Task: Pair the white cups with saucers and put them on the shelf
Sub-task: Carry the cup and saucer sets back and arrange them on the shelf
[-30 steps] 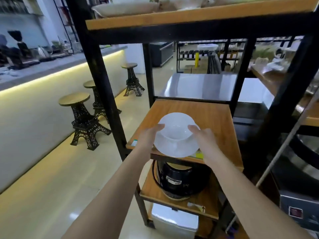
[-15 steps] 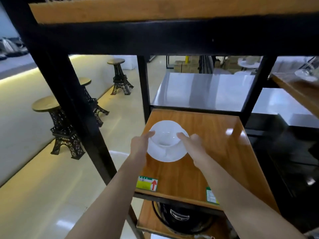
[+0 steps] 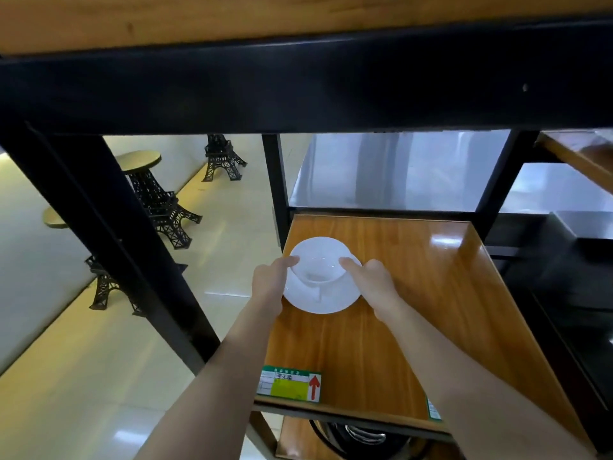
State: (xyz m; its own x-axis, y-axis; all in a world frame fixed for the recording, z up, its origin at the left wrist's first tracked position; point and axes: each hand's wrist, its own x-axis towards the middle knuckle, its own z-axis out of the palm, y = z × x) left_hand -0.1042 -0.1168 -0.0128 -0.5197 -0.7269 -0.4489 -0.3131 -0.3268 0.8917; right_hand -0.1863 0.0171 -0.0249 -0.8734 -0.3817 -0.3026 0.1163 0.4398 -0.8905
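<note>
I see a white cup [image 3: 319,267] seated in the centre of a white saucer [image 3: 323,293]. Both are plain, glossy and unmarked. The cup is round with a wide mouth, and its inside is pale and bare. A small handle shows at the cup's near side, pointing toward me. The saucer is a wide shallow disc whose rim extends past the cup on every side.

The pair sits over the wooden shelf [image 3: 414,293], toward its rear left part, near the black rear left post [image 3: 277,180]. I cannot tell whether the saucer's underside is touching the board or is just above it.

My left hand [image 3: 270,282] is at the saucer's left edge, with its thumb laid against the cup's left rim. My right hand [image 3: 370,283] is at the saucer's right edge, with its thumb against the cup's right rim. Both hands are closed around the set, holding saucer and cup together. The fingers under the saucer are hidden.

A green and white label with a red arrow [image 3: 290,385] is stuck at the shelf's front left edge. A black crossbeam [image 3: 298,84] spans the top of the view. Tower-shaped stools [image 3: 156,194] stand on the floor to the left.
</note>
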